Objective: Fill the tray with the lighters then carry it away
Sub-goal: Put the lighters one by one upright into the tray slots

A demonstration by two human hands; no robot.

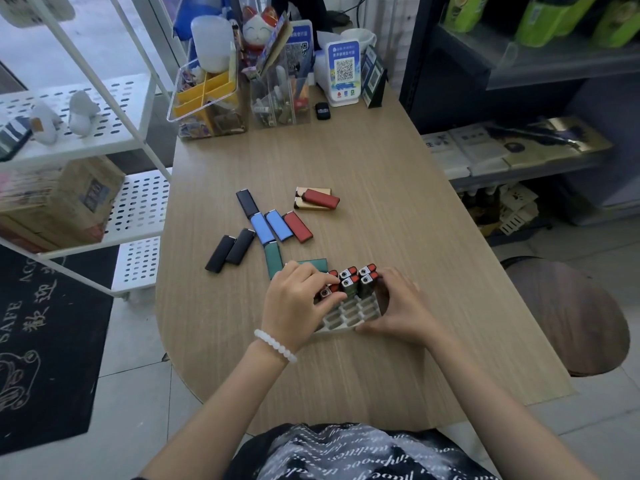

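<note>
Six lighters stand in your tray; left hand pinches one, right hand grips the tray, eleven loose lighters beyond

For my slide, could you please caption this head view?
Both hands slot lighters into a white tray; more lie loose on the table.

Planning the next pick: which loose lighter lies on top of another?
The red lighter farthest from the tray; it rests across gold ones, while the others lie flat on the table.
</note>
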